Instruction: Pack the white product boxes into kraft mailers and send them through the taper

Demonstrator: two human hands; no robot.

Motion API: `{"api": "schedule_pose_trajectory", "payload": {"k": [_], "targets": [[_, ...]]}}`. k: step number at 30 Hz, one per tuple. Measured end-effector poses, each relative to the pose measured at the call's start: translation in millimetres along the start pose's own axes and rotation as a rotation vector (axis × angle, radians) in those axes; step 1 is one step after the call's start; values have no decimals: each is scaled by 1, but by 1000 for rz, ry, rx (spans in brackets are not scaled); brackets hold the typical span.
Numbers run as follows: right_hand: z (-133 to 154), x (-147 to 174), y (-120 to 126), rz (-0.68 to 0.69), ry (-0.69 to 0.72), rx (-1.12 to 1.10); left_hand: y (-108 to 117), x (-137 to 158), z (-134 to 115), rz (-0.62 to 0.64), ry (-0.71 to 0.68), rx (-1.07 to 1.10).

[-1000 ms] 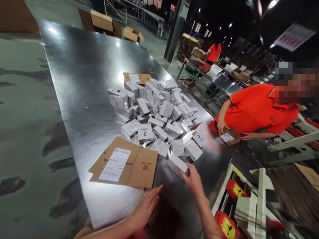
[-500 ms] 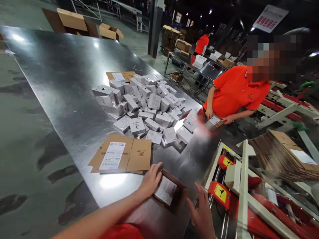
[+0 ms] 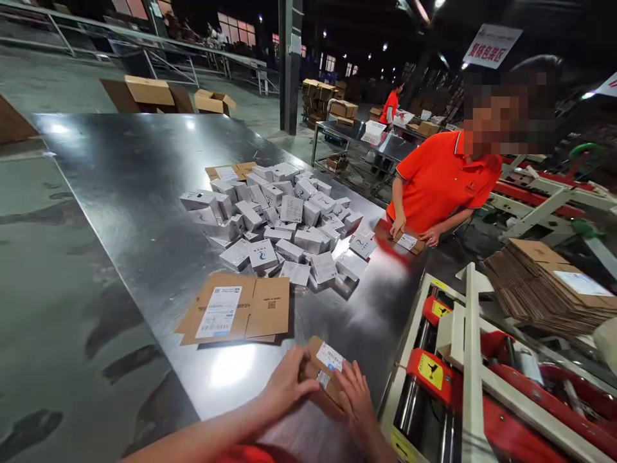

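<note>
A small brown cardboard box (image 3: 313, 348) lies at the near edge of the metal table, its flaps folded over the top. A white shipping label (image 3: 330, 355) shows on one flap. My left hand (image 3: 288, 381) grips the box's left side, thumb over the top and fingers along the far side. With fingers stretched out, my right hand (image 3: 355, 393) lies on the right part of the flaps. Whatever is inside the box is hidden. Just beyond, flat cardboard blanks (image 3: 270, 307) with a label lie stacked. Farther off spreads a heap of small white boxes (image 3: 263, 254).
The metal table (image 3: 130, 173) stretches away to the left. To the right stands a taping machine (image 3: 436, 370) with rollers and red parts. A pile of folded cardboard (image 3: 535, 289) sits behind it. Across the table, a co-worker in an orange shirt (image 3: 441, 183) handles another carton (image 3: 409, 242).
The box stood open with a white printed item showing inside; now its flaps cover that item. My right hand has come from beside the box onto it. The view has tilted up slightly.
</note>
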State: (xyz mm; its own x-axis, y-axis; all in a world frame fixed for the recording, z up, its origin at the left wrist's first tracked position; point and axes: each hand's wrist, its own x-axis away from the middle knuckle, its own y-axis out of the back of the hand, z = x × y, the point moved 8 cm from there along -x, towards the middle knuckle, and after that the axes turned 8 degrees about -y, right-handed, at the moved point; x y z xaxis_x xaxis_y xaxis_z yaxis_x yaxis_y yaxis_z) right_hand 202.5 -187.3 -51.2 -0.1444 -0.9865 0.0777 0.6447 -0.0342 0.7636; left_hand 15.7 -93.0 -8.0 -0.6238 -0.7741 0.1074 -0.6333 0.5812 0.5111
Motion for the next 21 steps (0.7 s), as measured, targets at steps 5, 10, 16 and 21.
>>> {"api": "schedule_pose_trajectory", "payload": {"k": [5,10,16,21], "targets": [[-18,14,-3,85,-221,-289,-5,-28,22,48,135,110],[-14,15,-14,-118,-176,-308,-8,-36,31,120,169,66],[-2,17,-16,-175,-188,-360,-10,-31,30,87,191,22],[-25,36,10,-561,-394,-354,-14,-61,28,-23,263,9]]}}
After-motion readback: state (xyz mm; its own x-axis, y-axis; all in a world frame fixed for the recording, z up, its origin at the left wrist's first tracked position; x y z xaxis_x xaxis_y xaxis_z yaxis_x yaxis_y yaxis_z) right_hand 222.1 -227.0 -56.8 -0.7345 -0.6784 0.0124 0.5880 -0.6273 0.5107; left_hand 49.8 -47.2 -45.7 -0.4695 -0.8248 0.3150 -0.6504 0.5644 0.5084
